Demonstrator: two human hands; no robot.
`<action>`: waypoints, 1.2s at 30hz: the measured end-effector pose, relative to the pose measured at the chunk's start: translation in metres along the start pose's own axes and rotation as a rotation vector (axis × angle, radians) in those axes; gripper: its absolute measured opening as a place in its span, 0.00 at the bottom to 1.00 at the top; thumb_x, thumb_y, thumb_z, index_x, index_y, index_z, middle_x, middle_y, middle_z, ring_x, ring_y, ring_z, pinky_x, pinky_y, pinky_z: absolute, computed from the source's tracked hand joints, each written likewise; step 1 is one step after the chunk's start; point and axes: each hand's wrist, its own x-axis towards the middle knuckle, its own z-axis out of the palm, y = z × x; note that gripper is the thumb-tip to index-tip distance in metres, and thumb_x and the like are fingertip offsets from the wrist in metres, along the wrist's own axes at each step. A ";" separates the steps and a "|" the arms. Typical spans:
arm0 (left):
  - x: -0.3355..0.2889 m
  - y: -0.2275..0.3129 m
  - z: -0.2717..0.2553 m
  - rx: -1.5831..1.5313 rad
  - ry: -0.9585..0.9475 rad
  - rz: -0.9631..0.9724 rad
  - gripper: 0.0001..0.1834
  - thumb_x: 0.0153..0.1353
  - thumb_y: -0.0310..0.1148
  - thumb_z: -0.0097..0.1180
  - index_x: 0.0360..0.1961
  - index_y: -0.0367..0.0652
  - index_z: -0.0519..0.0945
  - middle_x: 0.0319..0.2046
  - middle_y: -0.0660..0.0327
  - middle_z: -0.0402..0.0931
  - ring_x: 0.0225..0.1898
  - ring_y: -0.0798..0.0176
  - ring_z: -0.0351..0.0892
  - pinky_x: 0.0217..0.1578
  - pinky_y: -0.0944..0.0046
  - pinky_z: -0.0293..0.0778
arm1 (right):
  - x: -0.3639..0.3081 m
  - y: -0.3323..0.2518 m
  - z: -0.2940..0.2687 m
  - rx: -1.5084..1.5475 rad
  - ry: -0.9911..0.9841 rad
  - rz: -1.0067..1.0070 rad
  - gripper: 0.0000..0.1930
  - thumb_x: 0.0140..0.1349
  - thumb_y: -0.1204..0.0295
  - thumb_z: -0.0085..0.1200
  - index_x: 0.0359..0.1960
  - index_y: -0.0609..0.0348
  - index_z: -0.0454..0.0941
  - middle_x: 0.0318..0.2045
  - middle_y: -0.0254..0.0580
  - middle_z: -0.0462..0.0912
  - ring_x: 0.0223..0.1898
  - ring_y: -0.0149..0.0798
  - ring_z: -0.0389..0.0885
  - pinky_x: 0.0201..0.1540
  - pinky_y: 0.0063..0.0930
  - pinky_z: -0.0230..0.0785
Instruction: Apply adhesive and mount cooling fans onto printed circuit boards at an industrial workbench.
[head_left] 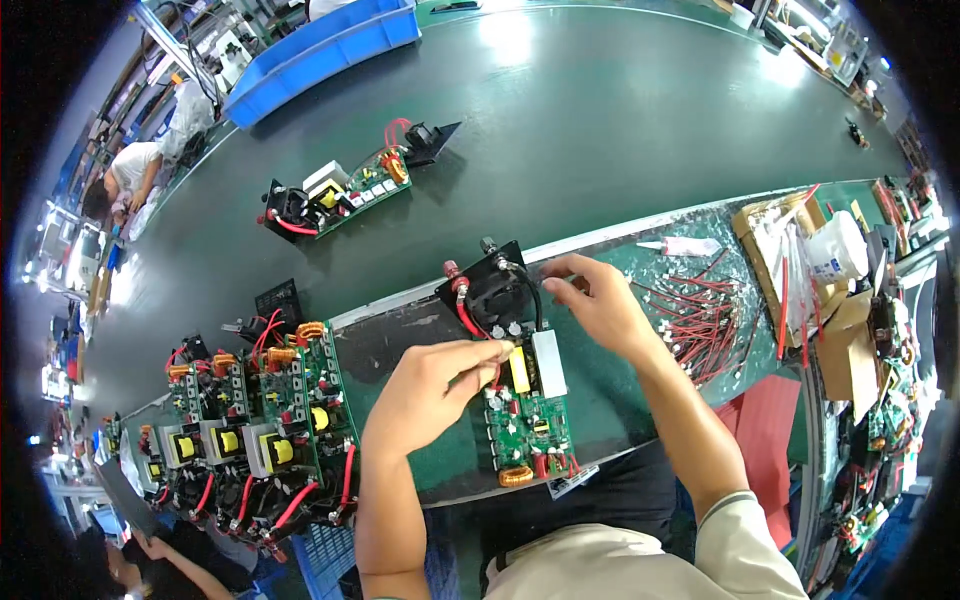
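Note:
In front of me a green circuit board (535, 440) lies on the green bench, with a yellow transformer, a white metal block and a copper coil on it. At its far end stands a black fan panel (498, 290) with a red terminal (452, 270) and a dark one. A red cable (467, 315) and a black cable (532, 288) run from the panel to the board. My left hand (425, 390) reaches over the board's left side, fingertips pinched beside the transformer; what they hold is hidden. Beside the black cable, my right hand (605, 305) holds nothing, thumb and fingers apart.
Several similar board assemblies (260, 430) stand close together at left. Another assembly (340, 190) lies on the dark green belt beyond, near a blue bin (325, 60). Loose red and black wires (705, 320), a plastic tube (685, 246) and a cardboard box (775, 250) are right.

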 end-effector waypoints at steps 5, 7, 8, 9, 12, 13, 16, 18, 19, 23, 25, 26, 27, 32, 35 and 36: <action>0.032 0.014 0.025 0.620 0.219 0.010 0.06 0.54 0.29 0.64 0.34 0.44 0.86 0.26 0.57 0.77 0.29 0.52 0.78 0.30 0.56 0.73 | 0.010 -0.002 -0.008 0.196 -0.102 0.146 0.12 0.67 0.71 0.55 0.46 0.66 0.81 0.29 0.34 0.82 0.30 0.26 0.77 0.34 0.24 0.71; 0.042 0.017 0.033 0.731 0.232 0.032 0.04 0.53 0.29 0.65 0.31 0.44 0.86 0.26 0.57 0.75 0.30 0.53 0.76 0.32 0.56 0.72 | 0.011 0.005 -0.004 0.235 -0.110 0.131 0.11 0.65 0.71 0.55 0.44 0.66 0.81 0.29 0.39 0.83 0.28 0.29 0.79 0.33 0.27 0.73; 0.047 0.017 0.036 0.833 0.263 0.055 0.03 0.52 0.29 0.65 0.29 0.43 0.85 0.26 0.58 0.73 0.31 0.54 0.75 0.34 0.55 0.72 | 0.012 0.010 -0.002 0.258 -0.126 0.108 0.11 0.64 0.70 0.56 0.41 0.66 0.82 0.28 0.44 0.84 0.26 0.33 0.81 0.32 0.30 0.74; 0.051 0.013 0.038 0.908 0.251 0.017 0.03 0.50 0.29 0.66 0.26 0.42 0.85 0.28 0.58 0.72 0.34 0.54 0.73 0.36 0.55 0.71 | 0.014 0.015 -0.002 0.267 -0.172 0.099 0.11 0.64 0.72 0.55 0.41 0.67 0.82 0.28 0.46 0.84 0.27 0.34 0.82 0.34 0.31 0.74; 0.057 0.014 0.043 0.991 0.217 -0.082 0.05 0.50 0.30 0.64 0.22 0.41 0.83 0.29 0.59 0.73 0.36 0.55 0.74 0.36 0.54 0.70 | 0.011 0.018 0.000 0.228 -0.206 0.063 0.10 0.63 0.74 0.52 0.41 0.67 0.82 0.28 0.47 0.84 0.32 0.38 0.83 0.37 0.33 0.74; 0.059 0.015 0.045 1.022 0.216 -0.072 0.05 0.50 0.30 0.63 0.22 0.42 0.83 0.29 0.60 0.73 0.36 0.55 0.74 0.36 0.54 0.69 | 0.010 0.018 0.000 0.236 -0.205 0.071 0.10 0.63 0.74 0.52 0.41 0.67 0.82 0.28 0.47 0.84 0.32 0.38 0.83 0.37 0.33 0.74; 0.065 0.018 0.055 1.077 0.188 -0.071 0.06 0.51 0.31 0.63 0.21 0.42 0.82 0.28 0.60 0.73 0.35 0.55 0.74 0.35 0.55 0.69 | 0.011 0.019 -0.004 0.271 -0.268 0.043 0.09 0.67 0.75 0.50 0.45 0.64 0.80 0.29 0.36 0.81 0.27 0.27 0.77 0.32 0.25 0.72; 0.070 0.018 0.061 1.085 0.180 -0.053 0.06 0.52 0.31 0.62 0.21 0.43 0.82 0.28 0.60 0.73 0.34 0.55 0.74 0.35 0.55 0.69 | 0.013 0.020 -0.007 0.390 -0.384 0.146 0.09 0.66 0.78 0.48 0.44 0.64 0.79 0.31 0.36 0.81 0.27 0.27 0.78 0.31 0.24 0.72; 0.071 0.020 0.062 1.076 0.171 -0.080 0.06 0.53 0.32 0.63 0.23 0.42 0.83 0.28 0.59 0.74 0.35 0.54 0.75 0.37 0.54 0.70 | 0.013 0.018 -0.009 0.410 -0.422 0.175 0.10 0.64 0.80 0.46 0.43 0.65 0.78 0.33 0.36 0.82 0.28 0.27 0.79 0.31 0.23 0.74; 0.069 0.019 0.065 1.028 0.194 -0.093 0.05 0.55 0.32 0.64 0.28 0.43 0.85 0.28 0.57 0.74 0.35 0.52 0.76 0.38 0.53 0.72 | 0.021 0.025 -0.004 0.419 -0.459 0.150 0.09 0.63 0.81 0.47 0.40 0.66 0.79 0.32 0.37 0.82 0.28 0.27 0.80 0.32 0.23 0.76; 0.067 0.017 0.065 0.966 0.241 -0.081 0.04 0.55 0.31 0.63 0.30 0.44 0.86 0.28 0.57 0.74 0.34 0.52 0.76 0.38 0.54 0.72 | 0.026 0.024 -0.008 0.401 -0.472 0.189 0.08 0.63 0.81 0.47 0.40 0.67 0.80 0.31 0.37 0.82 0.28 0.27 0.80 0.32 0.22 0.76; 0.068 0.016 0.065 0.960 0.239 -0.084 0.04 0.55 0.31 0.63 0.30 0.44 0.86 0.28 0.57 0.74 0.34 0.52 0.76 0.38 0.54 0.72 | 0.028 0.023 -0.010 0.383 -0.489 0.224 0.08 0.63 0.80 0.48 0.39 0.67 0.80 0.31 0.37 0.82 0.29 0.27 0.81 0.33 0.22 0.77; 0.069 0.014 0.065 0.972 0.239 -0.060 0.04 0.55 0.31 0.63 0.30 0.44 0.86 0.28 0.57 0.74 0.34 0.52 0.76 0.38 0.54 0.71 | 0.032 0.024 -0.012 0.393 -0.509 0.267 0.08 0.64 0.80 0.48 0.40 0.67 0.81 0.32 0.37 0.82 0.30 0.27 0.82 0.35 0.22 0.78; 0.069 0.008 0.063 1.023 0.255 0.007 0.04 0.53 0.30 0.62 0.24 0.43 0.82 0.28 0.61 0.73 0.34 0.56 0.74 0.36 0.55 0.68 | 0.043 0.017 -0.025 0.449 -0.604 0.370 0.08 0.66 0.76 0.50 0.39 0.66 0.81 0.33 0.37 0.83 0.31 0.27 0.82 0.36 0.20 0.78; 0.068 0.004 0.064 1.012 0.274 0.030 0.05 0.53 0.30 0.61 0.23 0.43 0.82 0.27 0.61 0.73 0.33 0.56 0.74 0.36 0.55 0.67 | 0.046 0.017 -0.024 0.374 -0.579 0.317 0.07 0.61 0.77 0.56 0.36 0.70 0.82 0.28 0.40 0.83 0.28 0.31 0.82 0.33 0.22 0.80; 0.069 0.003 0.064 1.015 0.283 0.046 0.05 0.53 0.30 0.62 0.22 0.43 0.82 0.27 0.61 0.73 0.33 0.56 0.74 0.36 0.55 0.67 | 0.047 0.017 -0.024 0.367 -0.581 0.320 0.07 0.61 0.77 0.56 0.36 0.70 0.82 0.28 0.40 0.83 0.28 0.31 0.82 0.33 0.22 0.80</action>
